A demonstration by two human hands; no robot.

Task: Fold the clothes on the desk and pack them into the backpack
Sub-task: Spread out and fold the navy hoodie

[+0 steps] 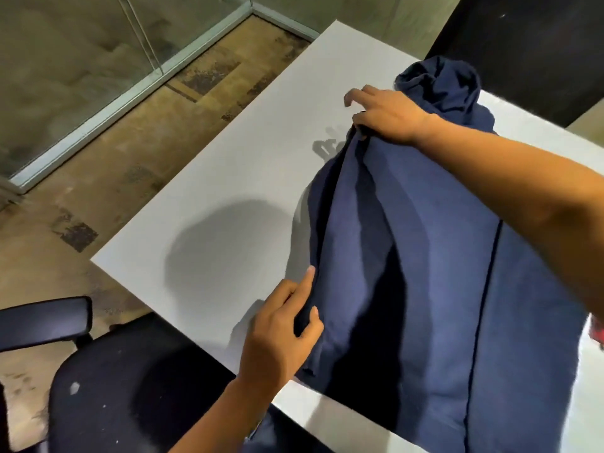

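A navy blue garment point(425, 273) lies spread over the right part of the white desk point(228, 178), with its far end bunched up near the back. My left hand point(281, 335) pinches the garment's left edge near the desk's front edge, thumb over the cloth. My right hand point(385, 114) grips the same edge farther back and holds it lifted off the desk. The fabric hangs in folds between both hands. No backpack is in view.
A black office chair point(108, 387) with an armrest point(42, 322) stands at the lower left, in front of the desk. A red patterned item point(598, 331) shows at the right border. A glass partition point(98, 76) and carpeted floor lie to the left.
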